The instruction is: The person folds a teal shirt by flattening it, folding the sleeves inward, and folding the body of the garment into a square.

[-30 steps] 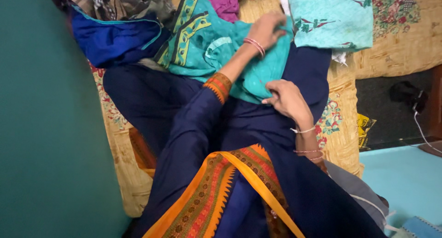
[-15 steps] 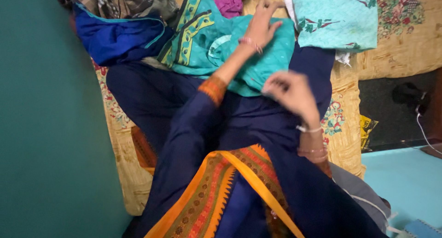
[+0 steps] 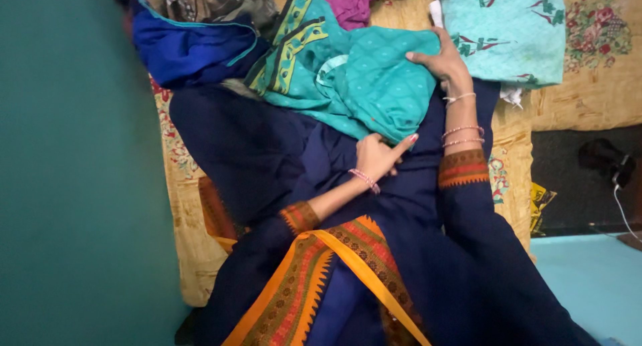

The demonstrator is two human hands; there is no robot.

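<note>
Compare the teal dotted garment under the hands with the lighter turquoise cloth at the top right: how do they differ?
The teal dotted garment is deeper in colour and rumpled; the turquoise cloth is paler and lies flat and folded. The garment carries fine dots and a yellow patterned border; the cloth has a sparse leaf-like print. The right hand rests on the garment's edge and the left hand is at its lower fold. Both lie on the bed.

The teal wall [image 3: 73,165] closes off the left, and heaped clothes [image 3: 200,12] crowd the far side beyond the teal dotted garment [image 3: 361,85]. The yellow floral bedcover [image 3: 588,85] at right lies bare, seemingly offering open passage beside the folded turquoise cloth [image 3: 508,32].
</note>
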